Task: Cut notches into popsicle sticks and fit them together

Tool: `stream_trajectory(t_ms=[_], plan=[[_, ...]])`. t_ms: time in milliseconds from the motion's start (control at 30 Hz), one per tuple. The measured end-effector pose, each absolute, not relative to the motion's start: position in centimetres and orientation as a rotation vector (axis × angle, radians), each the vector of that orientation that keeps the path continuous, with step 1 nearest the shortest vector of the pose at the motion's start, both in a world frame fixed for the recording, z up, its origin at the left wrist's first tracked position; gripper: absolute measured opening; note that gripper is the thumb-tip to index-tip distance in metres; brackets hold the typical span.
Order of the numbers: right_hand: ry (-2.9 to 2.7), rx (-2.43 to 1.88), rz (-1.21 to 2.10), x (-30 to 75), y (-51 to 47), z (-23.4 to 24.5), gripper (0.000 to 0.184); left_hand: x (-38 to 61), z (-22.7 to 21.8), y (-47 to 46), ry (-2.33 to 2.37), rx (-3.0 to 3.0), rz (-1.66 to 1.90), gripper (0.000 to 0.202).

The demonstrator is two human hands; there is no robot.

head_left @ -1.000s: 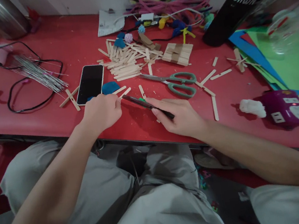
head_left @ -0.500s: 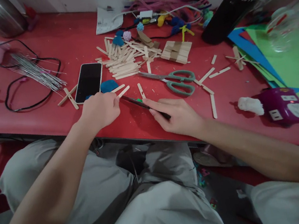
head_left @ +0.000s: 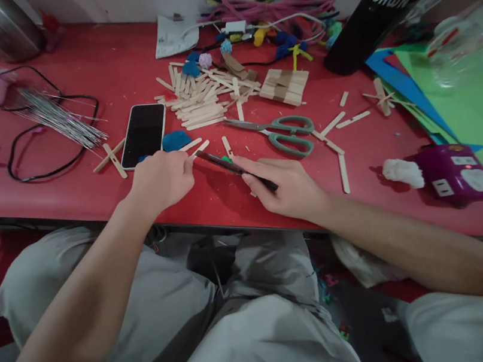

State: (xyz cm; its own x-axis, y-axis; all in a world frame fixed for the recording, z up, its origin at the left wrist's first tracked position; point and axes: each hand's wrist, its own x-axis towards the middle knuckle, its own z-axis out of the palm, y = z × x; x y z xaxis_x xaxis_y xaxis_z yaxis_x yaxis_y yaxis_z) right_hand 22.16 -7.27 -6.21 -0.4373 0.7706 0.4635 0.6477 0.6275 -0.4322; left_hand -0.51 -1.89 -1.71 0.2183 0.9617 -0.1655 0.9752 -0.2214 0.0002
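Two bare hands meet over a thin wooden stick (head_left: 201, 148) at the front edge of a littered red counter (head_left: 116, 72). Watching from my remote station, I see the left hand (head_left: 162, 178) closed. Its fingertips pinch the near end of the stick and press it flat on the counter, just in front of a black phone (head_left: 144, 134) and a blue lump (head_left: 175, 140). The right hand (head_left: 290, 186) is wrapped around a dark knife (head_left: 220, 162), forefinger laid along its back, and the tip reaches the stick right beside the left fingertips. The stick lies close to the front edge, about midway along it. Green-handled scissors (head_left: 282, 132) sit just behind the right hand, and a loose pile of sticks (head_left: 203, 105) lies farther toward the back edge.

In my judgement the work in hand is a cut or score across the stick, and doing it well turns on three things. The left hand must bear down so that the stick cannot skid. The fingertips, very near the blade, would be safer a little back from the cutting line. The blade should make several light passes away from the holding hand, not one hard push. I cannot tell from here whether the blade has bitten into the wood.
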Motion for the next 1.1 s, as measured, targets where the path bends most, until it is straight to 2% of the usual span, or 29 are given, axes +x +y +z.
stream_trajectory(t_ms=[467, 667, 1100], plan=[[-2.287, -1.116, 0.091, 22.07, -7.42, -6.36, 0.038, -0.58, -1.83, -1.89, 1.867, 2.369, -0.144, 0.042], [-2.203, -1.081, 0.255, 22.08, -7.44, -6.00, 0.038, -0.55, -1.87, -1.86, 1.883, 2.367, -0.153, 0.043], [-2.264, -1.133, 0.208, 22.04, -7.30, -6.43, 0.040, -0.47, -1.52, -1.95, 1.871, 2.349, -0.151, 0.043]])
